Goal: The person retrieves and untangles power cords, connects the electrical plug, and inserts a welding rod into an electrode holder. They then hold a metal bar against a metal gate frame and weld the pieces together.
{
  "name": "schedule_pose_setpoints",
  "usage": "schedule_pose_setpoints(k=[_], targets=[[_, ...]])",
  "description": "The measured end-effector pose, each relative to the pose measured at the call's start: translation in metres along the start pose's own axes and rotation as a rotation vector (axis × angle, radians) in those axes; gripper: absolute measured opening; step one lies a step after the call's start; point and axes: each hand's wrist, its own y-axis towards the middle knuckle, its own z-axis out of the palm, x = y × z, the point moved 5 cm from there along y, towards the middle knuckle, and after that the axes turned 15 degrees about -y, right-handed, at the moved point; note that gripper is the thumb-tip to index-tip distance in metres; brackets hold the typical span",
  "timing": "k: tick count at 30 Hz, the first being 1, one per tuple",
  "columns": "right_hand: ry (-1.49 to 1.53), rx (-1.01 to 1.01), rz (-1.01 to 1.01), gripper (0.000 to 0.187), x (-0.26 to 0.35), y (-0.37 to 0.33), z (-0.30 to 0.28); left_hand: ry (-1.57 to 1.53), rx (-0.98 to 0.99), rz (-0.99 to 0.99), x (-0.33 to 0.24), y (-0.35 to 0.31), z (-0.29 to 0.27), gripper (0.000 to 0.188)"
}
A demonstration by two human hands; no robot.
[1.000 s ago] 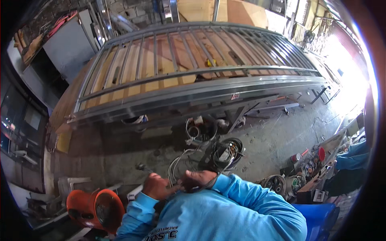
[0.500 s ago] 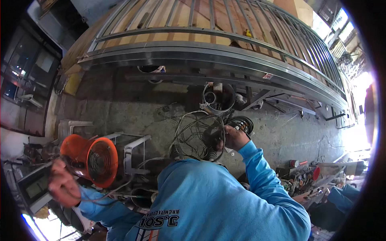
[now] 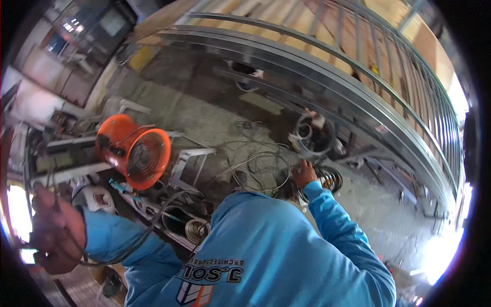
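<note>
Above the floor (image 3: 204, 120), our left hand (image 3: 57, 230) holds a cable (image 3: 152, 228) aside in its fingers, perhaps against tangling; whether our right hand (image 3: 305, 175) grips anything, we cannot tell.

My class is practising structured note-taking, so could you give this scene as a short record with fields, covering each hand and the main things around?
Left hand: raised at the left edge, holding a dark cable; fingers blurred
Right hand: beside a black coil, just below the bucket in the picture; grip unclear
Clothing: light blue long-sleeved top
Left side: orange fan
Ahead: large metal frame with parallel bars
Ground: grey floor, partly shadowed
</note>
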Motion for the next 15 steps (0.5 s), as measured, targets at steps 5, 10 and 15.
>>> schedule_pose_setpoints(k=[5,10,15], targets=[[0.564,0.178,-0.57,0.048,0.126,-0.025,-0.103,0.926,0.242,-0.018,0.148,-0.08,-0.026,0.031],[1.439,0.929,-0.625,0.074,0.222,-0.104,-0.196,0.795,0.523,-0.55,0.269,-0.147,-0.021,0.025],[1.464,0.531,-0.426,0.048,0.247,-0.119,-0.232,1.024,0.696,-0.532,0.272,-0.195,-0.033,0.031]])
